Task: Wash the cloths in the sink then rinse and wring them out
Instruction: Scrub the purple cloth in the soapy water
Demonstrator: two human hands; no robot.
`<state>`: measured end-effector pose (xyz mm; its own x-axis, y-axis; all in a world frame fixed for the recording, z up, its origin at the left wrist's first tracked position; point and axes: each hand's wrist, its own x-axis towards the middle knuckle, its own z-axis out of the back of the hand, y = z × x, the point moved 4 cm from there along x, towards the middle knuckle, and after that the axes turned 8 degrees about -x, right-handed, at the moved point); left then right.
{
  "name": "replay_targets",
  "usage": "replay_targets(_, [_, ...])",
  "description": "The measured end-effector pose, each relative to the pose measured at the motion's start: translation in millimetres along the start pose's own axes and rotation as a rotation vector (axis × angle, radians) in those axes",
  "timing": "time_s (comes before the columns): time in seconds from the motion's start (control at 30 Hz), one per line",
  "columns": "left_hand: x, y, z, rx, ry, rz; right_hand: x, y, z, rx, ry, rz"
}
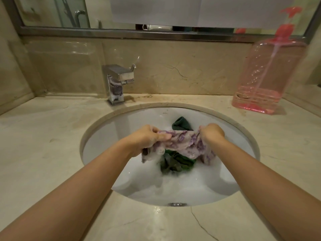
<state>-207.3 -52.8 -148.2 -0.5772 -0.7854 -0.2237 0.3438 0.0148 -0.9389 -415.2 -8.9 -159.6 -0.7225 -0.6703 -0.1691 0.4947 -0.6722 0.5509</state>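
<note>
Above sink (pixel 97 136): purple cloth (pixel 184 142) stretched between left hand (pixel 147 138) and right hand (pixel 212 133), fingers curled gripping each end.

- Sink (pixel 107 136) set in counter (pixel 43 136), centre.
- Tap (pixel 118 82) behind sink, left.
- Soap bottle (pixel 267 73) on counter, back right.
- Cloths (pixel 175 160) in sink.
- Mirror (pixel 52 13) above, behind.
</note>
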Motion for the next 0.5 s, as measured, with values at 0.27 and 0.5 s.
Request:
replay_targets(0.27, [-11, -15, -17, 0.045, 0.185, -0.174, -43, 38, -27, 0.283, 0.631, 0.568])
replay_targets(0.5, [-4, 5, 7, 0.288, -0.028, 0.142, -35, 31, -20, 0.001, 0.485, 0.695])
